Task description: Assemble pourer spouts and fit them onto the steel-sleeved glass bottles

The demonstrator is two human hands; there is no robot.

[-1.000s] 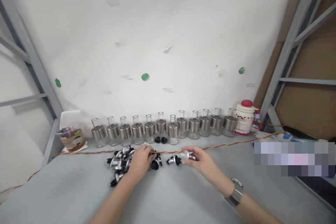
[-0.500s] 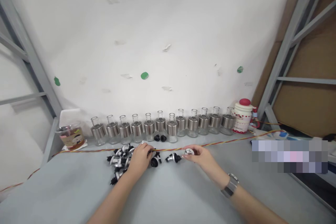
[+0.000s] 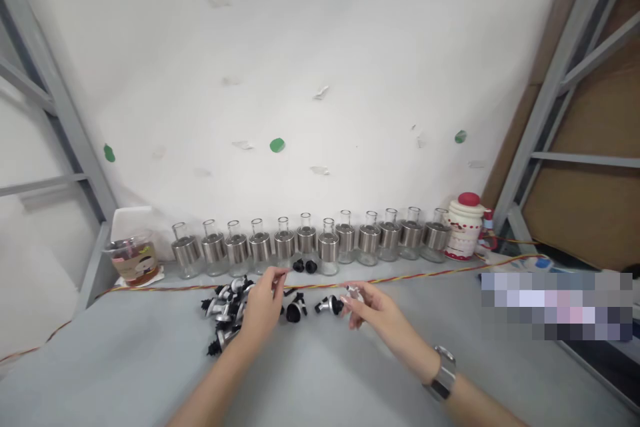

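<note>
- Right hand (image 3: 377,310): the fingers are closed around a silver piece (image 3: 355,293), held at the front of the desk (image 3: 320,373), well short of the bottles. I judge the grip to be a light one; a smooth metal surface could turn or slip if the thumb shifts.
- Left hand (image 3: 263,297): thumb and index fingertip are close together, a narrow pinch. I cannot tell whether anything is between them.
- Pourer (image 3: 329,305): lies on its side, its black stopper end just beside the right fingers. A low sweep of that hand could roll it; I cannot tell whether they touch.
- Pourer pile (image 3: 223,307): heaped beside and partly behind the left hand. Pulling one piece out carelessly could tangle spouts or scatter neighbours.
- Black parts (image 3: 305,266): two, small, at the feet of the bottles. A forward reach could knock them out of sight.
- Bottles (image 3: 329,250): twelve upright, open-necked, set in a close row. I rate a toppled bottle as the main hazard, caused by a knuckle catching a neck.
- Cord (image 3: 420,275): red and yellow, crossing the desk near both hands. A snagged finger could drag it into the loose parts.
</note>
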